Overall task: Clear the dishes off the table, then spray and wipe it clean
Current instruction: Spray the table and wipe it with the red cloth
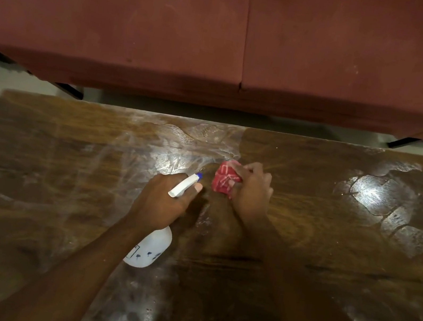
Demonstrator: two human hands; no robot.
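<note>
Your two forearms (75,263) enter from 6 o'clock and stretch over the dark wooden table (327,264) toward its middle. Your left hand (161,199), a little toward 7 o'clock from the centre, is closed round the neck of a white spray bottle (150,251), with one finger lying along the trigger. The bottle body hangs tilted under your wrist, and I cannot tell if its base touches the wood. Its blue nozzle tip (199,175) points toward 1 o'clock. Your right hand (252,192), just beside it toward 4 o'clock, clutches a crumpled red cloth (223,180) with white lines and holds it against the tabletop. The nozzle tip and the cloth are near each other but apart, and the two hands do not touch. Whitish wet streaks lie over much of the tabletop, with a bright shining wet patch (382,200) at 3 o'clock. Beyond the far edge of the table, at 12 o'clock, stands a dark red sofa (143,23) with two seat cushions, and a strip of pale floor (212,114) shows between them.
</note>
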